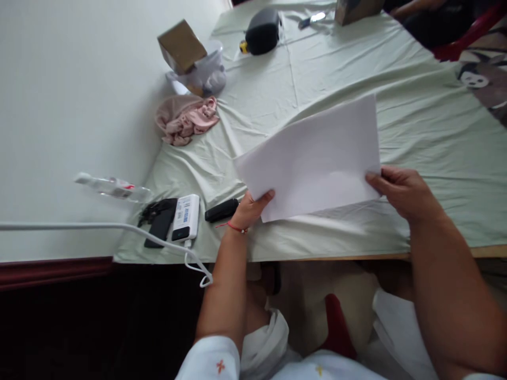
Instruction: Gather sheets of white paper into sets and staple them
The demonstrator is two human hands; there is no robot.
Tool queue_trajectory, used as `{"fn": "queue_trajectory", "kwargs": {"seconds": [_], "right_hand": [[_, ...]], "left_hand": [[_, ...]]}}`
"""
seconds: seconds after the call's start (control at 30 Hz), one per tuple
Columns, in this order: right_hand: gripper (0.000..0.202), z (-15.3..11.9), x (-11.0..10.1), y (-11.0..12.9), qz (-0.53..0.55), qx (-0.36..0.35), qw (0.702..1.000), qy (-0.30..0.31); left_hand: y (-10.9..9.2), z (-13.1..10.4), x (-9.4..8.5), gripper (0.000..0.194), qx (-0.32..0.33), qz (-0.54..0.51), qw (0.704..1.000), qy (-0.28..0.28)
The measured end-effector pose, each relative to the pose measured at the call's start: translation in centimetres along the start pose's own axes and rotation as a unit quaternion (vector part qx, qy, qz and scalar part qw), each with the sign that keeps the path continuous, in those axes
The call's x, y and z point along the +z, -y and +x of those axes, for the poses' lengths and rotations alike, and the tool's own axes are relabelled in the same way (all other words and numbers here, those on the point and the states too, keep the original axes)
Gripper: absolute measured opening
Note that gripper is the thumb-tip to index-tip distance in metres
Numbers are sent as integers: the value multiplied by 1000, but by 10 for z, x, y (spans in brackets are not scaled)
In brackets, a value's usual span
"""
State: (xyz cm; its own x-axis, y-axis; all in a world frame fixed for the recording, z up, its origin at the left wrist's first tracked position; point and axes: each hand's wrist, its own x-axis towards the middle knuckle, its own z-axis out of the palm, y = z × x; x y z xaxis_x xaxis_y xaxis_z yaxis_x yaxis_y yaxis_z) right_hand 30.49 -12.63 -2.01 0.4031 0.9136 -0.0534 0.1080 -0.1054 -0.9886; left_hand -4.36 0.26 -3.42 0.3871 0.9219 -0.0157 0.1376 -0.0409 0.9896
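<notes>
A blank white sheet of paper (317,158) is held up over the cloth-covered table, slightly bent toward its left end. My left hand (253,207) grips its lower left part, thumb on top and the other fingers hidden beneath. At the lower right edge, my right hand (400,190) pinches the paper between thumb and fingers. Just left of my left hand lies a black elongated object (222,210), whose kind I cannot make out.
Left on the table (435,142) are a white power bank (186,217) with a cable, a black phone (161,228) and a clear bottle (114,188). Behind are a pink cloth (188,120), a cardboard box (182,46) on a plastic container and a black case (263,31). Another person sits far right.
</notes>
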Motion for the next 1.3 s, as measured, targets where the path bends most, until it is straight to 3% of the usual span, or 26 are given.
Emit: {"fn": "queue_trajectory", "kwargs": {"seconds": [0.13, 0.3, 0.53, 0.67, 0.9, 1.07, 1.17, 1.3], "right_hand": [[46, 0, -2, 2, -43, -5, 999, -24], [44, 2, -2, 3, -121, -9, 992, -47], [37, -2, 0, 6, -40, 58, 997, -26], [30, -2, 2, 8, -111, -6, 992, -58], [24, 0, 7, 7, -213, -137, 959, -128], [25, -1, 2, 7, -63, -54, 989, -121], [33, 0, 0, 8, 52, 7, 996, -68], [50, -3, 3, 13, 158, 109, 981, 21]], "left_hand": [[-2, -5, 4, 57, -62, -93, 994, 0], [-5, -7, 8, 51, -105, -132, 986, -10], [-4, -7, 6, 51, -131, -110, 985, -18], [-5, -8, 6, 53, -128, -101, 986, -11], [-7, -12, 6, 57, -79, -84, 993, 7], [-8, -15, -1, 62, -72, -59, 996, 8], [-8, -17, -3, 63, -75, -49, 996, 7], [-8, -20, -3, 52, -88, -26, 996, 16]]}}
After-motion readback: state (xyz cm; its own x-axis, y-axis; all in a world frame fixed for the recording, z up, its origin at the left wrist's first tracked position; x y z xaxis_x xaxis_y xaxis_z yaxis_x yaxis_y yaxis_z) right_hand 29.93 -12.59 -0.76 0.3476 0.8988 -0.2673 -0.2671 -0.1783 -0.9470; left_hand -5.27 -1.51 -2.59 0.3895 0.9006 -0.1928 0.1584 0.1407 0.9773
